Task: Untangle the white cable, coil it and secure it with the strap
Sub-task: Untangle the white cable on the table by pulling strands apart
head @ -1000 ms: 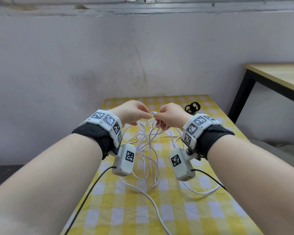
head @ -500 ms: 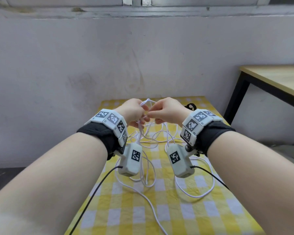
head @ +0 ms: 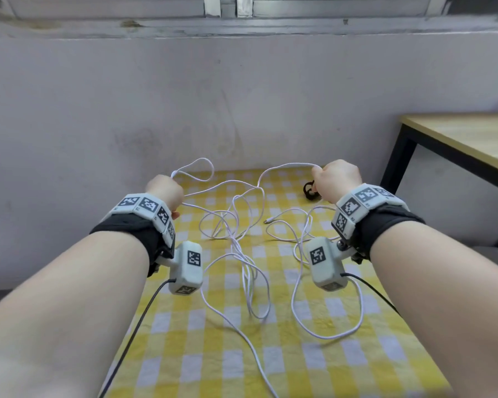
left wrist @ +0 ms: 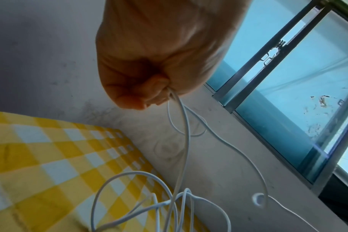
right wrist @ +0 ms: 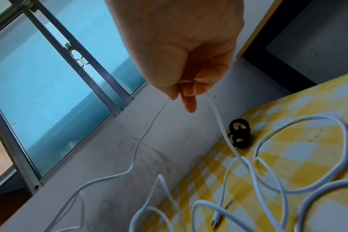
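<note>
The white cable (head: 243, 254) is strung in tangled loops above the yellow-checked table (head: 357, 369), pinched at one point in the curled left hand (head: 165, 189) and at another in the curled right hand (head: 338, 178). The black strap (head: 309, 191) is seen lying on the table's far side, just left of the right hand.

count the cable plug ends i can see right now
1: a plug of the white cable lies on the checked cloth between the hands, also in the right wrist view. The other end may be hidden.
</note>
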Action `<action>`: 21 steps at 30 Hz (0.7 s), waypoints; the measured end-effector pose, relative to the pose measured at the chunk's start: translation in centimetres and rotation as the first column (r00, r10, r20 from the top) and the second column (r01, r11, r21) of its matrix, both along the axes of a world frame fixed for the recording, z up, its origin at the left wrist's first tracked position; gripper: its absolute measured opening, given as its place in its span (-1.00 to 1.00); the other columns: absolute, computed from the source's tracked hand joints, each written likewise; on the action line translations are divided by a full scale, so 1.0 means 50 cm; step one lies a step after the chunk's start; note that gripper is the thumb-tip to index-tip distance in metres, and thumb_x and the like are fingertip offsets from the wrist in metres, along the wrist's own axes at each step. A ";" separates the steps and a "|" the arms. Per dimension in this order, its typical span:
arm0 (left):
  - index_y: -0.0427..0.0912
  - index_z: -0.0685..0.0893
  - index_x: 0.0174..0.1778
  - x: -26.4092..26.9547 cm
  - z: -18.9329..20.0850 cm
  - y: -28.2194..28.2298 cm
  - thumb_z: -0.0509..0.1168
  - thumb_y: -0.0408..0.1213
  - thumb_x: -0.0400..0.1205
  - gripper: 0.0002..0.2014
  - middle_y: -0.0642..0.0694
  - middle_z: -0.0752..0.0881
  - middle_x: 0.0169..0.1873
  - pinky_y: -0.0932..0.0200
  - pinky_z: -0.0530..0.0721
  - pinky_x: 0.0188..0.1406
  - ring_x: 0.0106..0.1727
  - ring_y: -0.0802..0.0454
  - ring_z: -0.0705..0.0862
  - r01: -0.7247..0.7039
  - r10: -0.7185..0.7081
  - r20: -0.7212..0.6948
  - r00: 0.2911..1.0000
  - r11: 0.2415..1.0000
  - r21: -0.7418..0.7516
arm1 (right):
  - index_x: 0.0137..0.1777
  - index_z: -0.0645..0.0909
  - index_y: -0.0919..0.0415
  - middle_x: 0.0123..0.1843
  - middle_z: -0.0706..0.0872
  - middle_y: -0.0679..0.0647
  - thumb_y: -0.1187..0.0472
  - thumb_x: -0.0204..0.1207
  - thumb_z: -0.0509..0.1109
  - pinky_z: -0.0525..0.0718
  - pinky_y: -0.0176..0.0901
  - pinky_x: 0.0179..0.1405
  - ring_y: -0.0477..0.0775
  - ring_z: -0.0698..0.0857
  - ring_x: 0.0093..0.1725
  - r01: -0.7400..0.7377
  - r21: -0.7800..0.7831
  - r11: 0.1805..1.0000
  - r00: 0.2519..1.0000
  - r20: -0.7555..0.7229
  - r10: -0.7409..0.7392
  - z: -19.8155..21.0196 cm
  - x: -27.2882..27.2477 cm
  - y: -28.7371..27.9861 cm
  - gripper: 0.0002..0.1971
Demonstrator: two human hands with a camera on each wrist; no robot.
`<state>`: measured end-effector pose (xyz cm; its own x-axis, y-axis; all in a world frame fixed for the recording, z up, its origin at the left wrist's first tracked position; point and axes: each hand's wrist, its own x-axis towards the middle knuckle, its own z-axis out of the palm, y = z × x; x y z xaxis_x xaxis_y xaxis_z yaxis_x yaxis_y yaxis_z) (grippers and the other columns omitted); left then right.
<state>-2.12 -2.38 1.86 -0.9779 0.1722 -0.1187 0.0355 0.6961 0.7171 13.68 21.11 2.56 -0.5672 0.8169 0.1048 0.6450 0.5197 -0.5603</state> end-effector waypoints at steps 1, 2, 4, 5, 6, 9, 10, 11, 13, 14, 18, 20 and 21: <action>-0.45 0.59 -0.01 -0.006 0.001 -0.001 0.10 -0.50 0.67 -0.83 -0.19 0.46 -0.35 0.07 0.67 -0.25 -0.45 0.02 0.44 0.000 0.000 -0.007 1.000 0.999 -0.032 | 0.06 0.74 0.29 0.07 0.77 0.28 0.01 0.62 0.12 0.55 -0.14 -0.03 0.28 0.69 0.11 0.023 -0.015 1.000 1.000 0.010 -0.023 0.000 0.001 0.004 -0.56; -0.49 0.57 0.16 -0.013 0.000 -0.003 0.11 -0.46 0.68 -0.76 -0.19 0.45 -0.40 0.07 0.67 -0.25 -0.46 0.00 0.46 -0.016 0.016 -0.015 1.000 0.999 -0.044 | 0.07 0.73 0.30 0.08 0.77 0.28 0.03 0.62 0.12 0.57 -0.14 -0.02 0.28 0.70 0.11 0.044 -0.025 0.999 0.999 0.016 -0.044 0.001 0.003 0.008 -0.58; -0.50 0.58 0.14 -0.024 -0.001 -0.010 0.16 -0.32 0.67 -0.71 -0.23 0.48 -0.43 0.02 0.65 -0.23 -0.46 -0.09 0.52 -0.048 0.045 -0.068 0.997 0.998 -0.040 | 0.05 0.72 0.32 0.07 0.78 0.25 0.07 0.63 0.14 0.55 -0.15 -0.07 0.25 0.72 0.10 0.072 -0.036 0.997 0.997 0.043 -0.070 0.004 0.009 0.012 -0.61; -0.49 0.60 0.07 -0.028 0.002 -0.013 0.20 -0.23 0.66 -0.68 -0.27 0.52 -0.42 -0.02 0.65 -0.20 -0.42 -0.18 0.58 -0.042 0.036 -0.101 0.994 0.998 -0.054 | -0.01 0.71 0.34 0.06 0.78 0.24 0.10 0.62 0.15 0.54 -0.17 -0.11 0.24 0.72 0.09 0.083 -0.037 0.996 0.995 0.062 -0.081 0.005 0.013 0.013 -0.64; -0.48 0.62 0.02 -0.032 0.004 -0.016 0.24 -0.14 0.64 -0.63 -0.30 0.56 -0.38 -0.06 0.65 -0.14 -0.34 -0.26 0.64 -0.035 0.027 -0.128 0.991 0.997 -0.065 | -0.10 0.68 0.35 0.04 0.77 0.23 0.14 0.61 0.17 0.55 -0.18 -0.10 0.23 0.72 0.08 0.083 -0.025 0.996 0.992 0.095 -0.080 0.006 0.016 0.013 -0.67; -0.43 0.68 -0.09 -0.040 0.007 -0.022 0.31 0.07 0.57 -0.49 -0.34 0.63 -0.38 -0.09 0.65 -0.16 -0.31 -0.31 0.67 -0.022 0.014 -0.193 0.981 0.999 -0.043 | -0.28 0.59 0.33 0.06 0.75 0.22 0.28 0.57 0.17 0.61 -0.14 -0.09 0.23 0.70 0.02 0.065 -0.001 0.998 0.974 0.216 -0.063 0.012 0.019 0.006 -0.74; -0.38 0.69 -0.15 -0.035 0.008 -0.018 0.32 0.07 0.57 -0.53 -0.29 0.58 -0.46 -0.03 0.63 -0.24 -0.40 -0.25 0.60 0.009 -0.005 -0.190 0.982 1.000 0.024 | -0.18 0.64 0.35 0.09 0.75 0.22 0.29 0.56 0.16 0.60 -0.16 -0.15 0.23 0.69 0.00 0.068 -0.002 0.998 0.970 0.234 -0.066 0.013 0.017 0.002 -0.76; -0.32 0.68 -0.19 -0.026 0.008 -0.010 0.31 0.04 0.59 -0.59 -0.21 0.52 -0.53 0.04 0.60 -0.33 -0.49 -0.18 0.53 0.054 -0.034 -0.168 0.985 0.991 0.120 | -0.04 0.67 0.36 0.12 0.74 0.22 0.28 0.56 0.17 0.58 -0.18 -0.19 0.24 0.69 0.02 0.064 -0.003 0.998 0.970 0.237 -0.062 0.014 0.013 -0.002 -0.76; -0.25 0.61 -0.25 -0.005 0.012 0.013 0.25 -0.06 0.67 -0.67 -0.09 0.47 -0.67 0.17 0.60 -0.48 -0.61 -0.03 0.50 0.130 -0.116 -0.063 0.991 0.945 0.300 | 0.03 0.64 0.30 0.16 0.71 0.23 0.24 0.56 0.23 0.55 -0.15 -0.12 0.25 0.68 0.08 0.061 -0.012 0.998 0.976 0.208 -0.057 0.019 0.010 -0.022 -0.80; -0.23 0.58 -0.27 0.009 0.016 0.024 0.20 -0.10 0.70 -0.68 -0.03 0.45 -0.75 0.22 0.62 -0.54 -0.68 0.06 0.51 0.167 -0.175 -0.012 0.985 0.915 0.368 | -0.01 0.62 0.26 0.17 0.70 0.24 0.22 0.56 0.25 0.54 -0.13 -0.08 0.24 0.68 0.08 0.028 0.013 1.000 0.979 0.199 -0.030 0.021 0.007 -0.031 -0.84; -0.16 0.59 -0.23 0.048 0.042 0.056 0.16 -0.16 0.73 -0.74 0.04 0.46 -0.74 0.36 0.62 -0.61 -0.74 0.16 0.51 0.264 -0.372 0.089 0.924 0.789 0.555 | 0.24 0.65 0.12 0.25 0.72 0.12 0.12 0.52 0.32 0.59 -0.09 0.24 0.19 0.63 0.28 -0.266 0.137 0.954 0.962 0.094 0.255 0.023 -0.020 -0.076 -0.69; -0.15 0.62 -0.19 0.059 0.054 0.066 0.15 -0.18 0.73 -0.75 0.09 0.52 -0.72 0.39 0.56 -0.59 -0.72 0.18 0.46 0.304 -0.445 0.103 0.890 0.745 0.594 | 0.15 0.73 0.08 0.15 0.77 0.03 0.13 0.50 0.38 0.57 -0.21 0.23 0.04 0.68 0.21 -0.426 0.086 0.901 0.901 -0.058 0.431 0.028 -0.031 -0.110 -0.74; -0.16 0.63 -0.18 0.064 0.060 0.070 0.14 -0.19 0.73 -0.75 0.10 0.56 -0.69 0.40 0.52 -0.58 -0.71 0.19 0.43 0.327 -0.481 0.106 0.870 0.725 0.606 | 0.12 0.75 0.08 0.11 0.79 0.01 0.13 0.50 0.38 0.56 -0.27 0.19 -0.01 0.69 0.17 -0.492 0.060 0.868 0.860 -0.120 0.496 0.031 -0.035 -0.131 -0.77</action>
